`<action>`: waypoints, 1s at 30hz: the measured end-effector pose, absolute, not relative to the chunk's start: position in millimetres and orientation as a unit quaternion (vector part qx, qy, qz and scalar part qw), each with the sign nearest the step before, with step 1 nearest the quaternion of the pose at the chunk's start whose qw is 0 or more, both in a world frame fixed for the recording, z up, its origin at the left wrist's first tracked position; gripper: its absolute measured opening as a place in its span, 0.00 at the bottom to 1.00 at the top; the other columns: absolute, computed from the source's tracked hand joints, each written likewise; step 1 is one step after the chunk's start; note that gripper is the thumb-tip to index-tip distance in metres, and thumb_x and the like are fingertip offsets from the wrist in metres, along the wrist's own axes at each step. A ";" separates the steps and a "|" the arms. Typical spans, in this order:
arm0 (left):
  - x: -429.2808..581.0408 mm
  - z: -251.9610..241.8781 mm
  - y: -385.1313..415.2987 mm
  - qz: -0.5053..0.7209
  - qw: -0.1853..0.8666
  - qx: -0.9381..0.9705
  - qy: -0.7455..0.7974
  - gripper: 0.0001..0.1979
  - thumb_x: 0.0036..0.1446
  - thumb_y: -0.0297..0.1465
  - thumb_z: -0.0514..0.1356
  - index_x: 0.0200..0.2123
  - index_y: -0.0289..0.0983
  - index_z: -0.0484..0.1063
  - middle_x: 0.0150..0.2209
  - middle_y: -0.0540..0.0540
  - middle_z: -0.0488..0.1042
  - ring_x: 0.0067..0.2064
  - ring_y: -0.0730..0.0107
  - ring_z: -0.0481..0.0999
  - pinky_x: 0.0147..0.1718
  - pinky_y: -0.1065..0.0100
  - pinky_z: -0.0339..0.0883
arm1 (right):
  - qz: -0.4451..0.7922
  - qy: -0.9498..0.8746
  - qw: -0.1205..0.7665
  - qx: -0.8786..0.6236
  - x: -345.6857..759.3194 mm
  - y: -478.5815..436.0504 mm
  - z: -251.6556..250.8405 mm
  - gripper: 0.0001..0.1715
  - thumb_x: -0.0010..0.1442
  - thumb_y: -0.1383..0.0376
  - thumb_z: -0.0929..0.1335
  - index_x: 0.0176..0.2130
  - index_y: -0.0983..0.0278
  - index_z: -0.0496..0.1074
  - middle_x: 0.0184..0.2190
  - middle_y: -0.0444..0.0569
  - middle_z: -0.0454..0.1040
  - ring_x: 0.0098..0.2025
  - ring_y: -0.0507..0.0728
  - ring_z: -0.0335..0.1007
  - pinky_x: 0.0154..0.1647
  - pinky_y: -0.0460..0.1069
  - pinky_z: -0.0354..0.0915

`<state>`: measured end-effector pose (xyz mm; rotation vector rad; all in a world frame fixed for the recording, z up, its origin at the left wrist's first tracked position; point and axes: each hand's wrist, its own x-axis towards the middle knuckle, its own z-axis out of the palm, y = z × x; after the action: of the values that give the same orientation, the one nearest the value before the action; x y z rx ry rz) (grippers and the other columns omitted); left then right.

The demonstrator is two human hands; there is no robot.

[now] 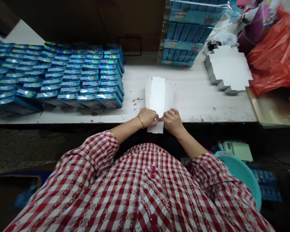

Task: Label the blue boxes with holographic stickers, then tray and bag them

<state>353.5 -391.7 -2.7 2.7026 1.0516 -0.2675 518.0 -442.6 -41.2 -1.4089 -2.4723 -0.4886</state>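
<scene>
A white cardboard box blank (157,93), partly folded with its long sides raised, lies at the front edge of the table. My left hand (148,117), with a gold bangle at the wrist, pinches its near left corner. At the near right corner, my right hand (172,121) grips the card with curled fingers. Between the hands the near end flap hangs over the table edge. The fingertips partly hide the folds there.
Many small blue boxes (87,77) stand in rows on the left of the white table (195,100). Clear-wrapped blue packs (181,42) are stacked at the back. A pile of flat white blanks (229,67) and a red plastic bag (275,58) lie right; below is a turquoise basin (244,177).
</scene>
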 end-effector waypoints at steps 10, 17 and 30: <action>361.3 2.1 -376.6 -0.130 0.126 0.905 0.384 0.14 0.58 0.36 0.53 0.39 0.41 0.77 0.41 0.42 0.77 0.43 0.59 0.75 0.37 0.64 0.63 | -0.075 -0.869 0.135 -0.471 515.2 -488.7 -58.2 0.32 0.57 0.56 0.67 0.58 0.62 0.62 0.63 0.53 0.57 0.67 0.69 0.39 0.64 0.70 0.37; 358.8 9.9 -363.0 -0.128 0.182 0.903 0.367 0.16 0.55 0.44 0.54 0.38 0.46 0.78 0.39 0.47 0.79 0.41 0.64 0.75 0.35 0.70 0.62 | 0.015 -0.768 0.342 -0.541 512.4 -465.3 -69.9 0.13 0.61 0.65 0.62 0.44 0.60 0.70 0.61 0.51 0.59 0.68 0.64 0.36 0.61 0.67 0.54; 354.2 16.6 -348.1 -0.123 0.246 0.908 0.315 0.12 0.51 0.27 0.56 0.38 0.37 0.76 0.35 0.48 0.79 0.36 0.72 0.75 0.35 0.74 0.62 | 0.065 -0.608 0.460 -0.643 482.5 -456.1 -67.8 0.30 0.60 0.68 0.59 0.61 0.60 0.50 0.62 0.60 0.50 0.65 0.61 0.48 0.51 0.58 0.68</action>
<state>354.2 -348.1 16.6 2.4779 0.8588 -0.3357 482.5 -456.1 -67.8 -1.5839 -1.4973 0.1594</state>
